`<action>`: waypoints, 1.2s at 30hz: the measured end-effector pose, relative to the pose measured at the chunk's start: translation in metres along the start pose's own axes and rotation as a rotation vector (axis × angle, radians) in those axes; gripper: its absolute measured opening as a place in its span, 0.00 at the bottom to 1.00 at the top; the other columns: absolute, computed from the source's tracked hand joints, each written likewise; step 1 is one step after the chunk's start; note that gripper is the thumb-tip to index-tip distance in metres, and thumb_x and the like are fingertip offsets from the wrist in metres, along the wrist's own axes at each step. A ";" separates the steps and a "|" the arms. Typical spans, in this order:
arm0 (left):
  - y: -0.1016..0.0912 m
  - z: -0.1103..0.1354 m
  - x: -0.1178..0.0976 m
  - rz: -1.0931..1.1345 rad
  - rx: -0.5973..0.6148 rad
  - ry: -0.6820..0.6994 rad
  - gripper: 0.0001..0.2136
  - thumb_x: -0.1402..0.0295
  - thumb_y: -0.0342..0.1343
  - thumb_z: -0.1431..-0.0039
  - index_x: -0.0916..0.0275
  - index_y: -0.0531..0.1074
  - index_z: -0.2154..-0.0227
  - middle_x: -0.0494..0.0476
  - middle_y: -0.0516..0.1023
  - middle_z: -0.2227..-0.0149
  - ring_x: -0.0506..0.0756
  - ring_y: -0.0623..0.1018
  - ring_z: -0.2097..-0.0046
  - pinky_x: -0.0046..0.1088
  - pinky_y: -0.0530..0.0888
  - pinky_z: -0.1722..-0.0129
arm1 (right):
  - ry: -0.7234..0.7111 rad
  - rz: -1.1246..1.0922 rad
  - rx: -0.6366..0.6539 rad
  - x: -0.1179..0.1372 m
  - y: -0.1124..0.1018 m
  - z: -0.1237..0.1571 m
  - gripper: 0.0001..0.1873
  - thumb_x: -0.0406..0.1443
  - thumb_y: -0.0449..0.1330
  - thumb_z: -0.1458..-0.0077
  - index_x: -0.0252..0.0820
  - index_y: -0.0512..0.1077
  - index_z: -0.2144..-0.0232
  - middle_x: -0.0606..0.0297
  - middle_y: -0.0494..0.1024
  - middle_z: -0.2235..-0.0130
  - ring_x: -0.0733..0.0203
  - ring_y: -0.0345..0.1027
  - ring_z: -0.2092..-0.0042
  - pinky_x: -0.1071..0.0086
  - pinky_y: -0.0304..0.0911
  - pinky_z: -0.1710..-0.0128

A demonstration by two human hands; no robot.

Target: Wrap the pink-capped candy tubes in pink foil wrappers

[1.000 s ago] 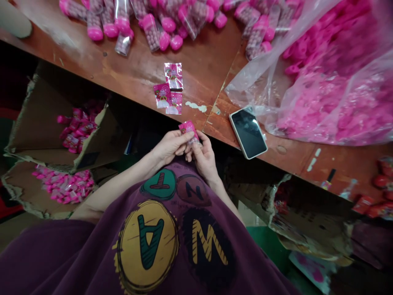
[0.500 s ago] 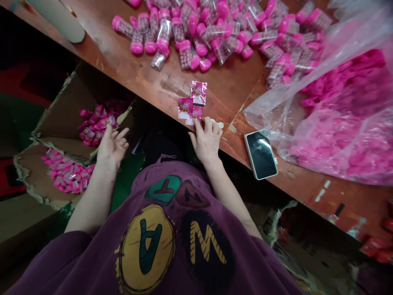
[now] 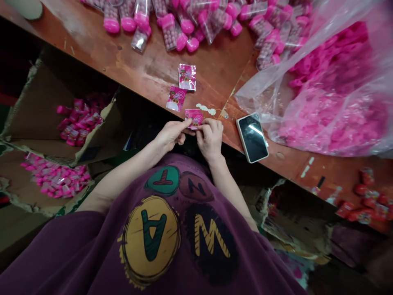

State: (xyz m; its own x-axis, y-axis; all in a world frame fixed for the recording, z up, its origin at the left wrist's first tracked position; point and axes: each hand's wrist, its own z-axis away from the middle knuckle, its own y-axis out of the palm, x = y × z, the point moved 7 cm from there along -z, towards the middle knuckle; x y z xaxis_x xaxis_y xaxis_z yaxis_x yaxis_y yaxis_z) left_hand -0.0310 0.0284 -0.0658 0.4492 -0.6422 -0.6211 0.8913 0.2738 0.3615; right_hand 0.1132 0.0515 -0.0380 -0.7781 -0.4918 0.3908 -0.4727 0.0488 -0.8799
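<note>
Where fingers [image 3: 183, 124] pinch, packet [image 3: 194, 116] — seemingly flat; phone [image 3: 253, 138]

Packet [image 3: 194, 116]: lower part covered by the thumb of the left hand [image 3: 171, 134] and the fingers of the right hand [image 3: 211, 137]; its small print is unreadable.
Left hand: some fingers hidden beneath the packet and thumb.
Pink-capped tubes [image 3: 169, 35]: cut off by the top edge, many covering one another.
Pale cylinder [image 3: 27, 9]: only one end shows, at the upper left corner.
Clear bag [image 3: 260, 88]: cut off at top and right; its film blurs the pink pieces [image 3: 334, 127].
Red items [image 3: 364, 211]: too blurred to identify.
Carton [image 3: 49, 90]: inner depth lost in shadow.
Shirt [image 3: 101, 254]: bottom edge cuts it off; fine lettering illegible.
</note>
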 end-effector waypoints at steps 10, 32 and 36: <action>-0.056 -0.007 -0.032 0.005 -0.323 0.144 0.23 0.50 0.72 0.40 0.65 0.73 0.73 0.56 0.81 0.77 0.47 0.75 0.83 0.20 0.65 0.83 | -0.062 0.276 0.269 0.006 -0.018 -0.017 0.09 0.39 0.58 0.31 0.42 0.77 0.57 0.49 0.78 0.50 0.44 0.64 0.50 0.54 0.59 0.52; 0.014 0.026 -0.053 -0.076 0.047 0.246 0.18 0.56 0.74 0.48 0.67 0.85 0.63 0.55 0.81 0.75 0.49 0.76 0.74 0.24 0.69 0.72 | 0.424 -1.044 0.138 0.013 -0.032 -0.056 0.25 0.46 0.62 0.33 0.52 0.63 0.38 0.63 0.83 0.55 0.57 0.80 0.53 0.60 0.76 0.49; 0.013 0.014 -0.073 -0.175 0.012 0.324 0.14 0.58 0.75 0.53 0.66 0.84 0.74 0.53 0.78 0.77 0.47 0.71 0.74 0.24 0.65 0.70 | 0.245 -0.844 0.317 0.012 -0.042 -0.070 0.22 0.42 0.58 0.29 0.52 0.65 0.36 0.63 0.86 0.52 0.56 0.82 0.51 0.59 0.76 0.48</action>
State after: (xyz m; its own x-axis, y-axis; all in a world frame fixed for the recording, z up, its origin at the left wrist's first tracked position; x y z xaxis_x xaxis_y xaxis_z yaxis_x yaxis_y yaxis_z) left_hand -0.0529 0.0688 -0.0055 0.2876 -0.4177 -0.8619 0.9565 0.1702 0.2367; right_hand 0.0945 0.1041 0.0230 -0.3108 -0.0572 0.9487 -0.8145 -0.4984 -0.2969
